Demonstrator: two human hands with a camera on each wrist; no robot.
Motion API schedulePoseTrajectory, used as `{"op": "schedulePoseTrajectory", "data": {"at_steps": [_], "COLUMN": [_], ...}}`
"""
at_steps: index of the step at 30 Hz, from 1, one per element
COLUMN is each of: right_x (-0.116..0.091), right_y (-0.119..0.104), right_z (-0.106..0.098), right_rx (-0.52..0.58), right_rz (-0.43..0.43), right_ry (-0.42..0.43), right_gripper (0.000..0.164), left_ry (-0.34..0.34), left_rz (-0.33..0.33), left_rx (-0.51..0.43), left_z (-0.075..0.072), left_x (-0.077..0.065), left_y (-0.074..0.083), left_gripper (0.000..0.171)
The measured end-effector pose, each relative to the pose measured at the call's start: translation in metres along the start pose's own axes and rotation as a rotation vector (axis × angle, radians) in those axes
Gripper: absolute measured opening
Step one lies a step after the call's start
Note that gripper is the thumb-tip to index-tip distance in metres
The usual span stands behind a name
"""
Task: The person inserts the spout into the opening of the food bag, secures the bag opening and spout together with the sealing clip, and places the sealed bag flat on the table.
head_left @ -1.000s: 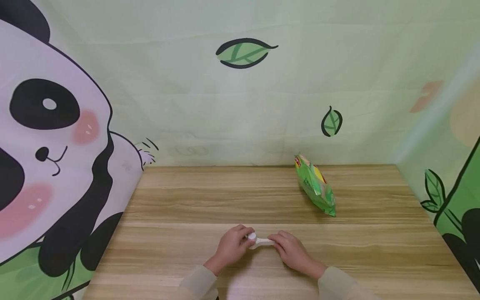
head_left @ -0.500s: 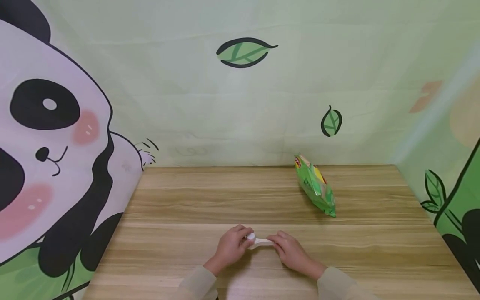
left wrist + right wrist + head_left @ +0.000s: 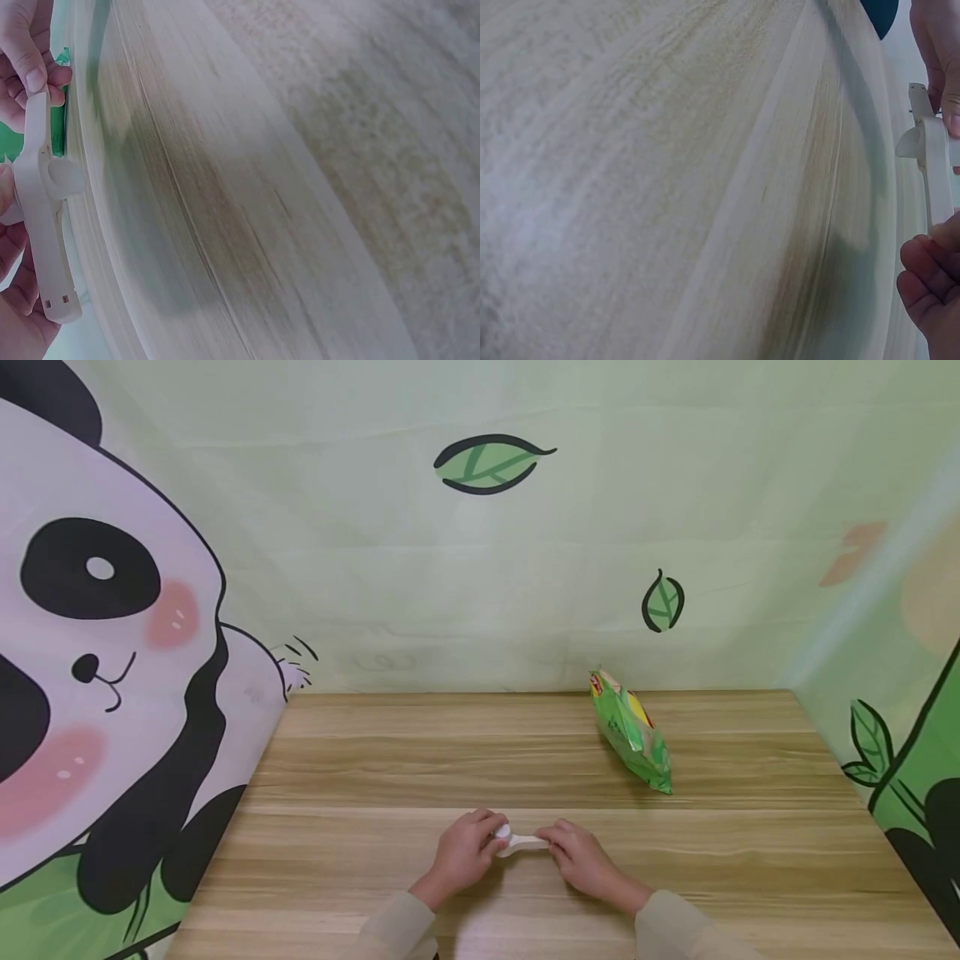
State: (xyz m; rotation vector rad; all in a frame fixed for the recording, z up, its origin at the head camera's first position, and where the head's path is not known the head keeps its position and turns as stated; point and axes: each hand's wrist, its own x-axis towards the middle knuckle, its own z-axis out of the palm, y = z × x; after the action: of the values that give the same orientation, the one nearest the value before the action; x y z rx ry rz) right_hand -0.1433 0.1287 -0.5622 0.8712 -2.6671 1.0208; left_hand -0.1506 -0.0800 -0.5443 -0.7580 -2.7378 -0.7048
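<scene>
Low over the near part of the table, both hands hold a white plastic bag clip between them. My left hand grips its left part, thumb and fingers around a round white cap. The thin right end is pinched between thumb and fingers of my right hand. In the left wrist view the clip is a long bar with small square holes at one end and a cup-like bulge at its middle. That bulge shows on the clip in the right wrist view too. Fingers hide part of the cap.
A green snack bag stands on the wood-grain table at the back right, beyond the right hand. Behind the table hangs a pale green cloth backdrop printed with leaves and a panda.
</scene>
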Motion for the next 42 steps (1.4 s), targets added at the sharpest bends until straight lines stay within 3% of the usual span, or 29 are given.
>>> {"op": "schedulePoseTrajectory", "data": {"at_steps": [20, 28, 33, 37, 42], "right_x": [0.0, 0.003, 0.006, 0.007, 0.008], "right_y": [0.002, 0.001, 0.004, 0.008, 0.01], "right_z": [-0.004, -0.006, -0.006, -0.006, -0.007], "right_rx": [0.062, 0.166, 0.202, 0.206, 0.205], "right_rz": [0.004, 0.108, 0.16, 0.184, 0.193], "right_ry": [-0.118, -0.192, -0.241, -0.241, -0.237], "right_gripper": [0.021, 0.022, 0.023, 0.022, 0.021], "left_ry": [-0.051, -0.058, -0.064, -0.092, -0.099], "left_rz": [0.009, 0.024, 0.069, 0.099, 0.08], "left_rx": [-0.047, -0.047, -0.039, -0.031, -0.02], "left_z": [-0.001, 0.001, 0.002, 0.001, 0.002], "left_x": [-0.002, -0.004, -0.005, -0.006, -0.007], "left_y": [-0.005, -0.01, -0.011, -0.01, -0.009], "left_gripper": [0.026, 0.027, 0.025, 0.026, 0.027]}}
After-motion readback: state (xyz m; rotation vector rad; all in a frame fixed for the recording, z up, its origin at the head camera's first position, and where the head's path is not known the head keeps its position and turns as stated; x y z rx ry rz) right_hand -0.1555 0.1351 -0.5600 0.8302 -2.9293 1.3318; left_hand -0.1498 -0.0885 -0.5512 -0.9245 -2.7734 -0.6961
